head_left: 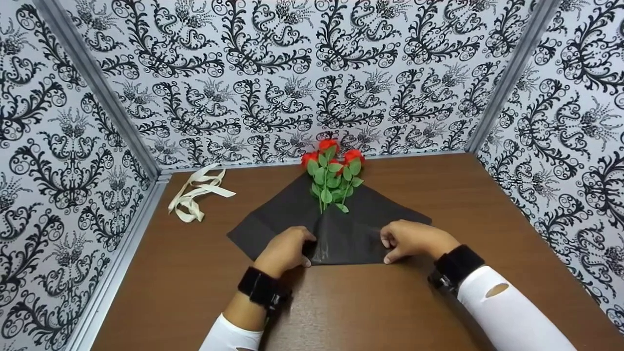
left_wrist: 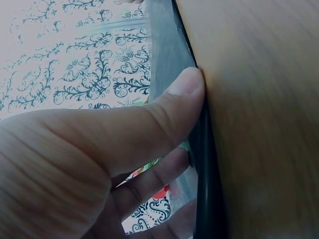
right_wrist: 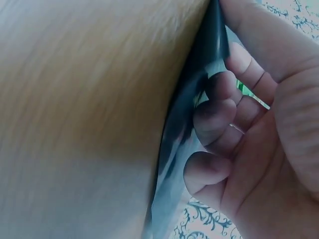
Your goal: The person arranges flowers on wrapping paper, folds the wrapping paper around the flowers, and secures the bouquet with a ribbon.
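A sheet of black wrapping paper [head_left: 278, 217] lies on the table, its near edge folded over toward the flowers. On it rests a bunch of red artificial roses [head_left: 329, 145] with green leaves, the lower stems hidden under the fold. My left hand [head_left: 286, 247] pinches the folded near edge left of centre; in the left wrist view its thumb [left_wrist: 182, 94] lies along the fold. At the right part of the same edge, my right hand [head_left: 414, 239] holds the paper with curled fingers. The right wrist view shows those fingertips [right_wrist: 214, 119] against the dark paper [right_wrist: 182, 107].
A loose cream ribbon [head_left: 195, 195] lies crumpled at the table's back left. The brown wooden table [head_left: 360, 307] is bounded by patterned walls [head_left: 273, 87] at the back and both sides, joined by grey metal posts. The rose heads nearly reach the back wall.
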### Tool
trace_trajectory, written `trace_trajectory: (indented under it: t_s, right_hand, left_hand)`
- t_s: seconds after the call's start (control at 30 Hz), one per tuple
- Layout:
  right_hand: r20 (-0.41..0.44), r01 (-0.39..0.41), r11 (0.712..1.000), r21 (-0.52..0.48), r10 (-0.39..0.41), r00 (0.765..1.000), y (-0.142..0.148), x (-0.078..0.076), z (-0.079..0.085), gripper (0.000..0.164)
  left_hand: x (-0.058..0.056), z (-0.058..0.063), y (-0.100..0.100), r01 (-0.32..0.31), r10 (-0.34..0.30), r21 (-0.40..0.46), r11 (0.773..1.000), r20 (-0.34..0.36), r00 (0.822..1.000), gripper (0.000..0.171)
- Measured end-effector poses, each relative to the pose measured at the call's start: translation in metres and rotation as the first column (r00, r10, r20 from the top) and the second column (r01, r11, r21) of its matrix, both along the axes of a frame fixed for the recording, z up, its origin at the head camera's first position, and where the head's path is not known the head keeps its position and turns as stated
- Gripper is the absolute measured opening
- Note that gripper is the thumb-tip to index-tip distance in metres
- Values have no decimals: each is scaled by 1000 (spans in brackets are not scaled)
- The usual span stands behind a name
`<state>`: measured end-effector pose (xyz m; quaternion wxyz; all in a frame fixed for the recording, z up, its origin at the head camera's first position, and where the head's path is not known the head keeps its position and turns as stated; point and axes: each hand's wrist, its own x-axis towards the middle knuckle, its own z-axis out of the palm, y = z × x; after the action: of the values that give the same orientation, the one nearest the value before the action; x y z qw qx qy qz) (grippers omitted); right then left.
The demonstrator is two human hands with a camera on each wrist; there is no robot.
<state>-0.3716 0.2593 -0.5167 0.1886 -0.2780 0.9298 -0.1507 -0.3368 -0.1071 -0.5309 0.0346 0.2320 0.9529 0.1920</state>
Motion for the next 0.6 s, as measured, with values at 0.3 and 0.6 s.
trace_trajectory:
  t_s: [0.3,0.6]
  right_hand:
    - [22,-13,999,-47,14,1000,16,0,-3,33]
    - [63,15,999,-51,-12,998,12,-3,-2,37]
  left_hand:
    - [-1,-1,0,11,-10,21,1000,-13,1000,62]
    - [-2,-1,-9,14,-13,21,1000,-23,1000,62]
